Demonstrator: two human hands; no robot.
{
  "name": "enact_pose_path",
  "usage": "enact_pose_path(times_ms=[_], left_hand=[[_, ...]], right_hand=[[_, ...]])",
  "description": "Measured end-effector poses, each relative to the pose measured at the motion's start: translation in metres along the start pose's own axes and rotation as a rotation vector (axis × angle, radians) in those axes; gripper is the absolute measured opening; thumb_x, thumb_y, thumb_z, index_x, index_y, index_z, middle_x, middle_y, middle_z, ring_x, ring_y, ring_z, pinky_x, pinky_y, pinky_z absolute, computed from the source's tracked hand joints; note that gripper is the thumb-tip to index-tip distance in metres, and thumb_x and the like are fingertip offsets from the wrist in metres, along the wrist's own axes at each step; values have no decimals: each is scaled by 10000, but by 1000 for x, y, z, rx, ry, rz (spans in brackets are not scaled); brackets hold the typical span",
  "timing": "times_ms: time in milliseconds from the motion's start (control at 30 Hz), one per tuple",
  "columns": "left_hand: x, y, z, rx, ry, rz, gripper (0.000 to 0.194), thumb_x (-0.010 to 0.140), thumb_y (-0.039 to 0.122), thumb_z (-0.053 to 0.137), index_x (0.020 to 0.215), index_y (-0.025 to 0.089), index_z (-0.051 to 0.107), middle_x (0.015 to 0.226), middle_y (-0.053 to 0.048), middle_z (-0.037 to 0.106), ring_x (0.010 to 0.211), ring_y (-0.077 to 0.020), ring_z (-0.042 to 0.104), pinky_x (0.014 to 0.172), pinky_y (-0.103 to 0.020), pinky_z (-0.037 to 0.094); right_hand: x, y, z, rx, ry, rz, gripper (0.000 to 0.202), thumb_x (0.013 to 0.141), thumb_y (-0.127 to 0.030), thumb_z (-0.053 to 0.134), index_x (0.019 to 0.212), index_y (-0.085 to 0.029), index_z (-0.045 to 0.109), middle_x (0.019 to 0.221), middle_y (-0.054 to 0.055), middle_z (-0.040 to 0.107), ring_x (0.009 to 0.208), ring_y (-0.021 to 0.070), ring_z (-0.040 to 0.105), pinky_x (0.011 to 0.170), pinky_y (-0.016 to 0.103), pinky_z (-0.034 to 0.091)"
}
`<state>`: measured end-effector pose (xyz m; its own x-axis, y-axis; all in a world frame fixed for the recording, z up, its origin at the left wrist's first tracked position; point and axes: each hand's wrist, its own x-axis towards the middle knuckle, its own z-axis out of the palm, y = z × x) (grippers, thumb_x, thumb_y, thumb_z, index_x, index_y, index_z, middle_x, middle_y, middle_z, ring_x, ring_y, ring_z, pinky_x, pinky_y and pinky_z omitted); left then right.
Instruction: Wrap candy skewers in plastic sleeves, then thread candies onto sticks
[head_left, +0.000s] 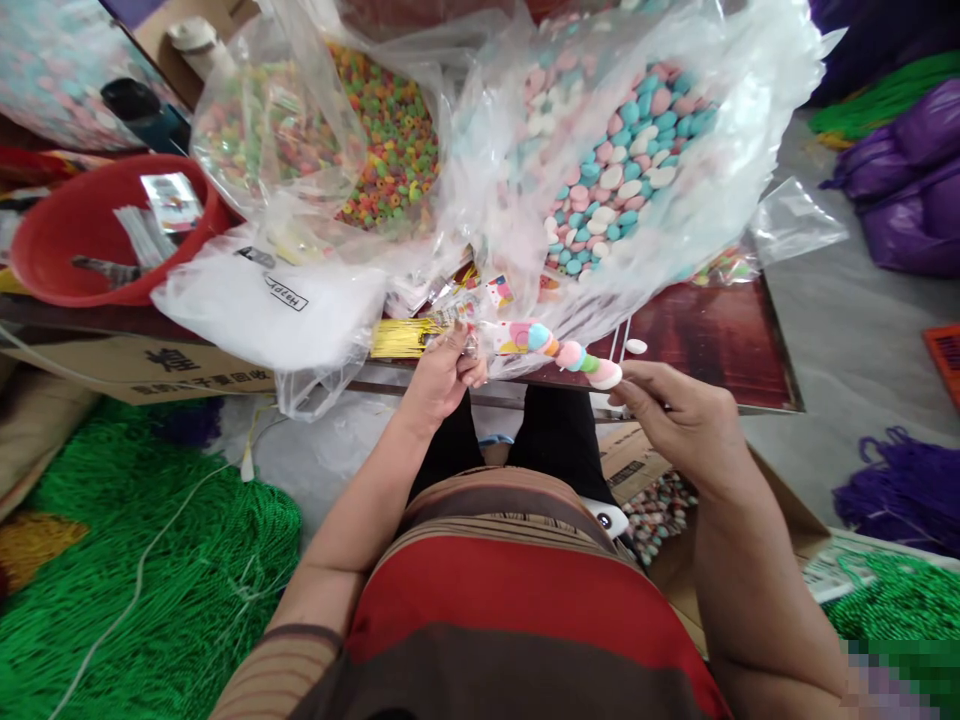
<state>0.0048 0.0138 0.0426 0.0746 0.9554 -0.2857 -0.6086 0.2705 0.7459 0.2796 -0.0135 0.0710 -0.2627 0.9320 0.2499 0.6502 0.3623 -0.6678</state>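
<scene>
A skewer-like row of pastel candies (571, 356), blue, pink, orange and green, stretches between my two hands above the table's front edge. At its left end, my left hand (448, 372) is closed on clear plastic wrapping with a colourful printed card (511, 337). My right hand (679, 415) pinches at the pink-and-white candy (604, 375) on the other end. Yellow twist ties (405, 339) lie just left of my left hand. A single white candy (637, 346) rests on the dark red table (709, 335), close to my right hand. Whatever runs through the candies is hidden.
Large clear bags hold pastel candies (600, 200) and small ring candies (390, 135). A red basin (67, 230) and a white plastic bag (277, 300) stand to the left. Below are green strands (172, 560) and an open cardboard box (787, 505) containing candies.
</scene>
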Motion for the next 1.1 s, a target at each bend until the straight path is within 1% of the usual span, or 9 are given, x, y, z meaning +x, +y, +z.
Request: enact_pose_path(times_ms=[100, 267, 333, 500, 633, 733, 933, 1000, 1100], left_hand=[[-1, 2, 1, 45, 2, 23, 634, 774, 591, 843, 591, 187, 390, 463, 119, 283, 353, -29, 360, 419, -184, 338], [-5, 5, 4, 99, 30, 25, 624, 755, 557, 872, 589, 190, 396, 475, 114, 290, 370, -26, 339, 418, -187, 325], [-7, 6, 6, 118, 33, 22, 598, 761, 538, 874, 593, 185, 422, 486, 107, 317, 379, -25, 336, 415, -185, 322], [-9, 8, 9, 152, 38, 34, 528, 744, 479, 903, 623, 172, 491, 521, 98, 376, 394, -14, 327, 409, -172, 316], [-8, 7, 9, 153, 55, 38, 528, 768, 480, 885, 614, 170, 486, 522, 100, 349, 400, -14, 315, 405, -167, 310], [-6, 5, 7, 144, 39, 50, 531, 757, 505, 885, 624, 172, 494, 532, 96, 369, 404, -16, 324, 402, -170, 315], [-7, 6, 5, 145, 34, 36, 542, 737, 517, 895, 626, 176, 490, 528, 100, 354, 403, -17, 333, 401, -170, 321], [-7, 7, 5, 152, 17, 33, 545, 728, 515, 902, 619, 174, 491, 531, 96, 364, 411, -15, 327, 401, -169, 323], [-7, 7, 3, 172, 7, 39, 518, 725, 497, 909, 633, 173, 515, 558, 85, 406, 430, -16, 331, 403, -165, 332]], right_hand=[[-3, 2, -4, -3, 90, 42, 159, 937, -396, 700, 976, -245, 732, 757, 7, 774, 646, 177, 717, 603, 276, 532], [-2, 1, -8, -38, 219, -42, 145, 883, -368, 780, 780, -272, 746, 744, 22, 752, 613, 175, 646, 600, 319, 524], [-2, -1, -8, -28, 239, -59, 130, 889, -346, 776, 780, -276, 762, 718, 20, 726, 586, 164, 607, 573, 318, 503], [-4, -1, -6, -16, 202, -83, 107, 946, -305, 684, 974, -259, 776, 772, 20, 687, 654, 163, 609, 618, 313, 504], [-8, 9, 2, 37, 240, -10, 108, 918, -310, 706, 837, -241, 726, 775, 18, 697, 699, 167, 633, 672, 317, 521], [-13, 25, 12, 194, 287, 48, 116, 898, -348, 737, 848, -243, 729, 788, 10, 689, 705, 164, 629, 670, 313, 518], [-15, 38, 29, 651, 205, 152, 192, 837, -405, 795, 946, -249, 764, 826, 7, 708, 684, 157, 655, 653, 317, 556], [-14, 32, 29, 669, 149, 200, 237, 816, -409, 812, 990, -251, 776, 822, 4, 719, 701, 167, 680, 673, 326, 574], [-13, 22, 25, 516, 70, 263, 226, 817, -406, 814, 972, -243, 790, 780, 4, 722, 683, 166, 668, 649, 313, 560]])
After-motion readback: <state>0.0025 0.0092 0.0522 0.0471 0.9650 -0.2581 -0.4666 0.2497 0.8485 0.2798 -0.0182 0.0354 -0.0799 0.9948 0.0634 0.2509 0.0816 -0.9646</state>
